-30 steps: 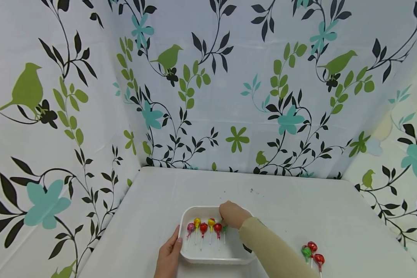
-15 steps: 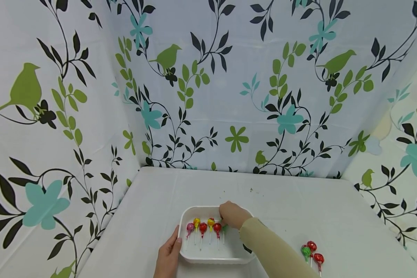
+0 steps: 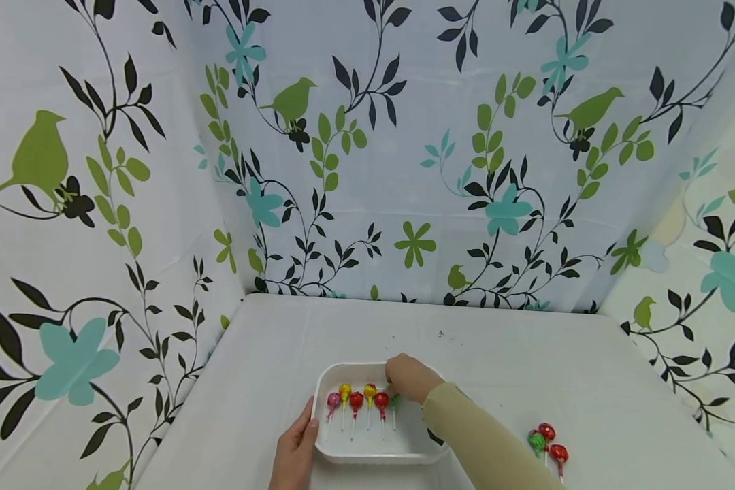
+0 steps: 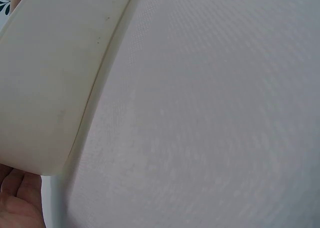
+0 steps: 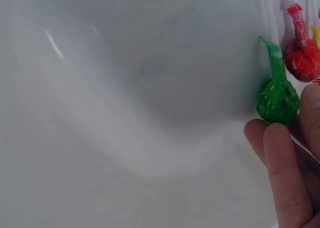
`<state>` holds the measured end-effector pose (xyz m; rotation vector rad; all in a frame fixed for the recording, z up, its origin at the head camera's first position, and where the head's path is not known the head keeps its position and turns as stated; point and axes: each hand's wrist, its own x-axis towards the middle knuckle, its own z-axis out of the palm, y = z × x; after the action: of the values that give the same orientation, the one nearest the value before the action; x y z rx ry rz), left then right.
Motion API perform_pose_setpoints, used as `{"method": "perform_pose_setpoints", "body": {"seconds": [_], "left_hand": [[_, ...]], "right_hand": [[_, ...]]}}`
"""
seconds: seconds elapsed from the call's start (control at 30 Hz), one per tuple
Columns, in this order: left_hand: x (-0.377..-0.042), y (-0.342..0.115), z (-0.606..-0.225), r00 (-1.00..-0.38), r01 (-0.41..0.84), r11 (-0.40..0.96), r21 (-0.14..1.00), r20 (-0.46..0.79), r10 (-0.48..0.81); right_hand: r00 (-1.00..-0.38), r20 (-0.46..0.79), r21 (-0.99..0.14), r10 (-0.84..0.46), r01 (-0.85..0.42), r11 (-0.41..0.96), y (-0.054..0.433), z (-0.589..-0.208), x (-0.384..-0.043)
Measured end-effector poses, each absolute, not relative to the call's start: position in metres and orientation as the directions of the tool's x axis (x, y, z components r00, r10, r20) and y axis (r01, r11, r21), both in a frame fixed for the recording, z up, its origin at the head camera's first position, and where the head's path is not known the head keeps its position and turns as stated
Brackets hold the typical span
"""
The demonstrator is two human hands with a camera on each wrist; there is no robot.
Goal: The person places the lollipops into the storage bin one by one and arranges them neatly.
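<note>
A white tray (image 3: 392, 452) holds a row of wrapped lollipops on white sticks: a pink lollipop (image 3: 333, 400), a yellow lollipop (image 3: 345, 392), a red lollipop (image 3: 356, 401), then more yellow and red. At the right end of that row lies a green lollipop (image 5: 278, 102), its stick towards the near side. My right hand (image 3: 412, 378) reaches over the tray's far wall, and its thumb and fingertips pinch the green candy head. My left hand (image 3: 295, 449) grips the tray's left side; in the left wrist view its fingers (image 4: 20, 198) press against the tray's outer wall.
Several loose lollipops lie on the white table at the right: a green lollipop (image 3: 536, 442) and red lollipops (image 3: 559, 454) beside it. Patterned cloth walls (image 3: 367, 170) with birds and leaves close off the back and both sides of the table (image 3: 527, 354).
</note>
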<state>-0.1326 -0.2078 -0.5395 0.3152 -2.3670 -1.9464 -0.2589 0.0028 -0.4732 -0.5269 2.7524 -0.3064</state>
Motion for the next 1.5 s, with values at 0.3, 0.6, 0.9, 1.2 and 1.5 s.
{"method": "perform_pose_setpoints", "body": {"seconds": [0.3,0.6,0.9,1.2,1.5], "left_hand": [[-0.133,-0.206,-0.536,-0.976,-0.118,0.2,0.973,-0.076,-0.206],[-0.131,-0.206,-0.539,-0.973,-0.121,0.211,0.97,-0.074,-0.218],[-0.132,-0.206,-0.542,-0.974,-0.113,0.233,0.966,-0.062,-0.218],[-0.133,-0.205,-0.539,-0.976,-0.119,0.237,0.964,-0.069,-0.209],[-0.135,-0.204,-0.54,-0.972,-0.157,0.228,0.961,-0.109,-0.21]], "right_hand": [[-0.89,-0.253,-0.273,-0.38,-0.311,0.91,0.006,-0.466,-0.258],[-0.886,-0.135,-0.444,-0.443,-0.345,0.827,0.032,-0.438,-0.253],[-0.929,0.116,-0.569,-0.352,-0.352,0.743,0.106,-0.414,-0.24],[-0.954,0.232,-0.596,-0.191,-0.294,0.747,0.224,-0.42,-0.214],[-0.998,0.048,-0.602,-0.036,-0.058,0.796,0.304,-0.456,-0.184]]}}
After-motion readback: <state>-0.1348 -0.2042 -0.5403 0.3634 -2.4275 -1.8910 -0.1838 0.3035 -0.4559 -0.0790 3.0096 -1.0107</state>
